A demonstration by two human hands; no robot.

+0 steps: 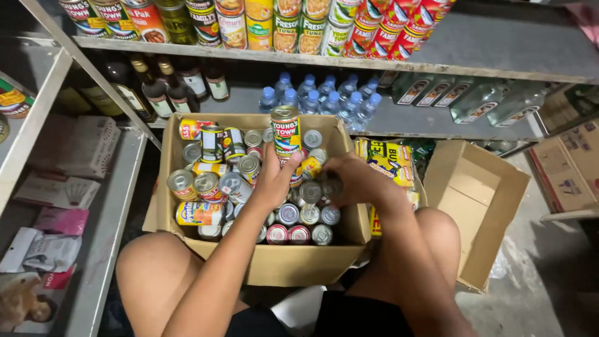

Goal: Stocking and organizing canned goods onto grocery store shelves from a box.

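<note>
left hand (274, 181): lifts green can (286, 131) | right hand (352, 181): in can-filled box (268, 262)

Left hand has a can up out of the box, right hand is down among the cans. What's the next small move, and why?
Probably lift the tall green-labelled tin can clear of the open cardboard box with the left hand. That can is already raised above the other tins, while the right hand is low on the packed cans, seemingly closing on a silver-topped tin; moving one can at a time avoids a knock.

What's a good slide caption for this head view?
Left hand lifts a can from a cardboard box; right hand reaches in.
</note>
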